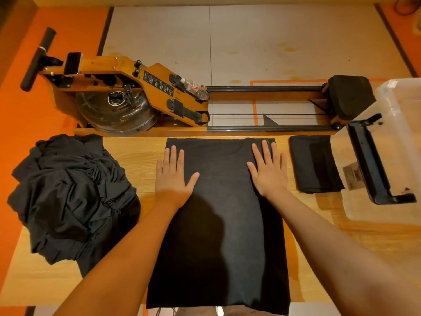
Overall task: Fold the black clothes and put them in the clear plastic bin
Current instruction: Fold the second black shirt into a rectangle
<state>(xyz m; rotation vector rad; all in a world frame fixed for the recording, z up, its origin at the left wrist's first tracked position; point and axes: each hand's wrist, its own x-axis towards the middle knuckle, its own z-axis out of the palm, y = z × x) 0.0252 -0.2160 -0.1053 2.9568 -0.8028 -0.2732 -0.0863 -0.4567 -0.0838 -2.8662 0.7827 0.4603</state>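
Head view: left hand (174, 176) and right hand (268, 172), fingers spread, flatten the black shirt (223, 236); a crosswise fold seems next.

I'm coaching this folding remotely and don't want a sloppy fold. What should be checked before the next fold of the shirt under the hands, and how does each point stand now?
1. Shirt lies flat, no big wrinkles: ok.
2. Left hand and right hand flat on its upper part: ok.
3. Hem on the table: not ok, it hangs over the near edge.
4. Folded piece clear of the shirt: ok, apart on the right.
5. Pile clear of the shirt: ok, apart on the left.
6. Bin open to receive it: cannot tell.
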